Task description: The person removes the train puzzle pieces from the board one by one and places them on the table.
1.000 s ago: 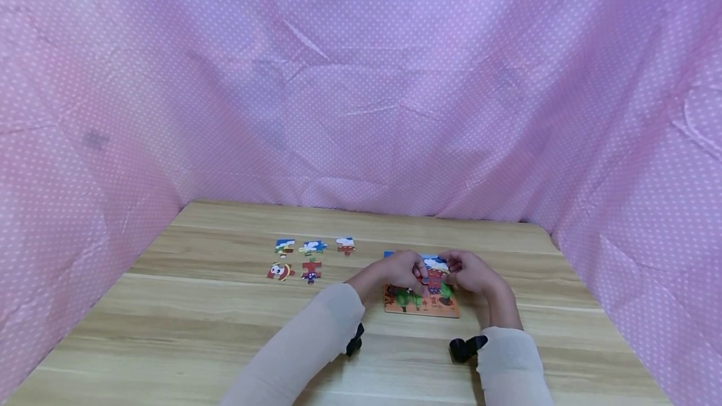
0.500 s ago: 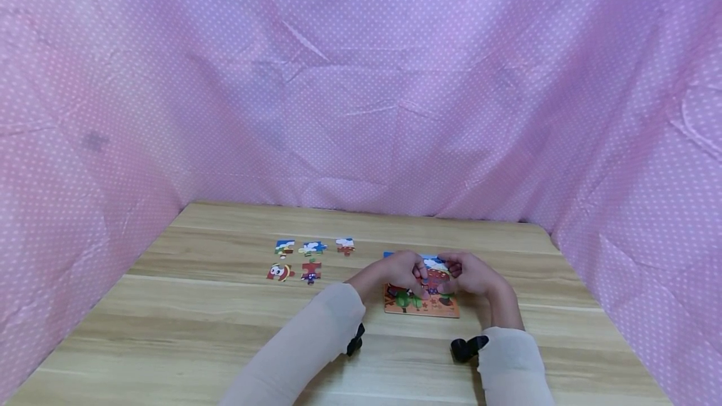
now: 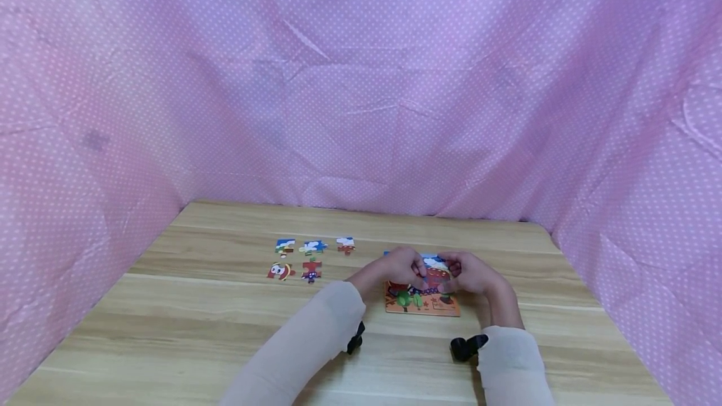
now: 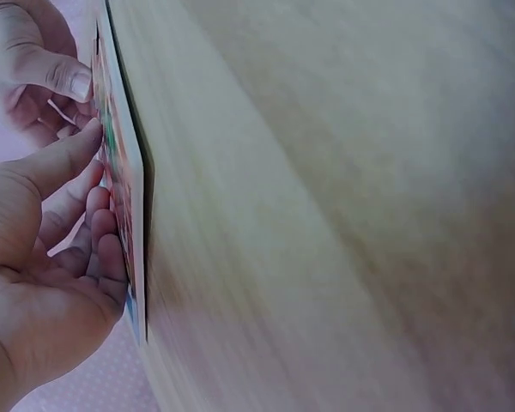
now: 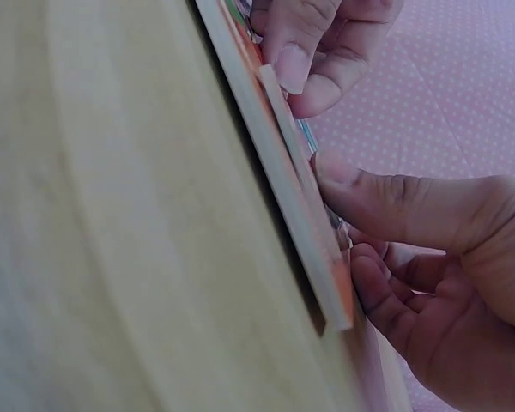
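A small picture puzzle board (image 3: 420, 310) with an orange lower border lies flat on the table, both hands over it. One puzzle piece (image 5: 279, 99) stands slightly raised and tilted above the board in the right wrist view. My left hand (image 3: 402, 266) bends over the board's left half, its thumb and curled fingers at one end of that piece. From the right side my right hand (image 3: 474, 274) pinches the piece, thumb on its face and fingers curled near the board's far edge. The fingers partly hide the picture. Contact under the left fingertips (image 4: 93, 130) is hard to see.
Left of the board lie several loose puzzle pieces, among them a piece with a white-eyed face (image 3: 277, 272), a red piece (image 3: 312, 270) and a cloud piece (image 3: 345, 245). A pink dotted cloth (image 3: 361, 111) surrounds the wooden table (image 3: 197, 306).
My left hand has shifted slightly up, its thumb lifting away from the lower picture, so more of the train's wheels shows. The right thumb has moved a little inward and down. The loose pieces have stayed put.
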The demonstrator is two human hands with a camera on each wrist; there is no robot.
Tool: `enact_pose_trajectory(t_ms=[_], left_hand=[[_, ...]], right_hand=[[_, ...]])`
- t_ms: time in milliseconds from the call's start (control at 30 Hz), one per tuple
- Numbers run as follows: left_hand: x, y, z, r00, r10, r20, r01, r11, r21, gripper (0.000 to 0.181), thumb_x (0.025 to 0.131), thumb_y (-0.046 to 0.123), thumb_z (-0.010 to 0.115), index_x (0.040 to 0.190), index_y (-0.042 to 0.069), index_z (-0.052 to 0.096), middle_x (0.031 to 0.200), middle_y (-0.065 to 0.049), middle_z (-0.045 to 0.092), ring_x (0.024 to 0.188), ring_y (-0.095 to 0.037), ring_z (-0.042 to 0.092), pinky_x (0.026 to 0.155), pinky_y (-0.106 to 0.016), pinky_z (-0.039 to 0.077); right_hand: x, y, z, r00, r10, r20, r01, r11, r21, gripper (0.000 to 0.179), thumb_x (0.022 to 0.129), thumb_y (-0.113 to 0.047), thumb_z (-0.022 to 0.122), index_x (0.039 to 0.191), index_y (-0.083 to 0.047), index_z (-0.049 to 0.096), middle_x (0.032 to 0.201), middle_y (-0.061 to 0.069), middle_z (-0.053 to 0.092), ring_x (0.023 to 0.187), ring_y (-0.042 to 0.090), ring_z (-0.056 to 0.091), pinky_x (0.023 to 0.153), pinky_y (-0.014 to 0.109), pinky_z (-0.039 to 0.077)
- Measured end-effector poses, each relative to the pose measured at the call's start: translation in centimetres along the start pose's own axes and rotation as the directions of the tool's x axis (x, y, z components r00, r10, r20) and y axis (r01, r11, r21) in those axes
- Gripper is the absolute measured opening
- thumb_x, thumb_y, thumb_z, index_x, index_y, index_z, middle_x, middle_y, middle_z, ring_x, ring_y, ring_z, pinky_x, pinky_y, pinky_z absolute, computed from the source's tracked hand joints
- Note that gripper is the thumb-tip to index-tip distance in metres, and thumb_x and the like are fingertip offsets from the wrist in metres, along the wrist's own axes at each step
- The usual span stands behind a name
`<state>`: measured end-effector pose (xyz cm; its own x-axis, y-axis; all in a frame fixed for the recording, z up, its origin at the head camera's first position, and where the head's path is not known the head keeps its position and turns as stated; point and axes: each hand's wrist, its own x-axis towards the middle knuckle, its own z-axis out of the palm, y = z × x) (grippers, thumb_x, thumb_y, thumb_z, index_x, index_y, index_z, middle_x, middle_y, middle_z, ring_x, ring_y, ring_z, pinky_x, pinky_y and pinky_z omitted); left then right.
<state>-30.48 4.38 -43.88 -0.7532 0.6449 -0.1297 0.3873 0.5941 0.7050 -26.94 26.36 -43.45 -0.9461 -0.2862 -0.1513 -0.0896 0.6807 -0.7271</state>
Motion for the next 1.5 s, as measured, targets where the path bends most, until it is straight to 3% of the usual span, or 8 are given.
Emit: enact_pose_trajectory(t_ms=[233,400,633,933,1167,1500], left_hand=[[0.0,0.4,0.3,1.0,-0.015,-0.016,0.016,0.999,0.035,0.012,0.088,0.016,0.083,0.085,0.014,0.071,0.079,0.006,0.064,0.07,-0.008,0.054,0.063,-0.021,0.044],[-0.1,0.8,0.6,0.998,-0.049,-0.035,0.05,0.998,0.033,0.013,0.089,0.016,0.082,0.084,0.014,0.071,0.08,0.006,0.064,0.073,-0.008,0.054,0.067,-0.023,0.045],[-0.1,0.8,0.6,0.998,-0.046,-0.031,0.048,0.997,0.062,0.01,0.092,0.018,0.08,0.089,0.013,0.072,0.083,0.008,0.063,0.076,-0.007,0.054,0.072,-0.022,0.046],[0.0,0.7,0.6,0.998,-0.048,-0.027,0.047,0.999,-0.024,0.006,0.093,0.014,0.078,0.09,0.011,0.074,0.082,0.006,0.065,0.072,-0.008,0.055,0.065,-0.022,0.046],[0.0,1.1,0.5,0.994,-0.11,-0.017,0.108,0.988,-0.109,0.011,0.095,0.013,0.075,0.084,0.012,0.073,0.069,0.002,0.058,0.053,-0.009,0.045,0.048,-0.024,0.036],[0.0,1.2,0.1,0.991,-0.128,-0.026,0.124,0.984,-0.128,0.01,0.094,0.012,0.075,0.084,0.012,0.076,0.071,0.003,0.06,0.055,-0.01,0.043,0.051,-0.025,0.036]], right_hand=[[0.0,0.1,0.0,1.0,-0.004,0.005,0.004,1.0,-0.007,0.079,0.079,-0.011,0.089,0.146,0.004,0.05,0.118,0.014,0.059,0.106,0.028,0.051,0.095,0.045,0.045],[0.0,0.3,0.1,1.0,0.001,0.003,-0.001,1.0,-0.001,0.079,0.079,-0.011,0.089,0.146,0.002,0.051,0.12,0.014,0.058,0.108,0.028,0.051,0.097,0.047,0.044],[0.0,0.2,0.1,1.0,-0.003,0.001,0.003,1.0,0.01,0.079,0.078,-0.011,0.089,0.146,0.003,0.05,0.118,0.014,0.058,0.107,0.028,0.051,0.096,0.045,0.044],[0.0,0.1,0.1,1.0,0.0,-0.001,0.0,1.0,0.001,0.078,0.079,-0.009,0.089,0.146,0.003,0.051,0.119,0.014,0.059,0.107,0.028,0.052,0.097,0.046,0.045],[-0.2,0.2,0.2,1.0,0.006,0.004,-0.006,1.0,0.015,0.078,0.079,-0.009,0.088,0.146,0.002,0.05,0.119,0.013,0.059,0.108,0.028,0.052,0.099,0.049,0.045],[-0.2,0.1,0.2,1.0,0.008,0.012,-0.008,1.0,0.022,0.078,0.081,-0.01,0.088,0.147,0.002,0.049,0.119,0.013,0.058,0.109,0.029,0.051,0.1,0.05,0.044]])
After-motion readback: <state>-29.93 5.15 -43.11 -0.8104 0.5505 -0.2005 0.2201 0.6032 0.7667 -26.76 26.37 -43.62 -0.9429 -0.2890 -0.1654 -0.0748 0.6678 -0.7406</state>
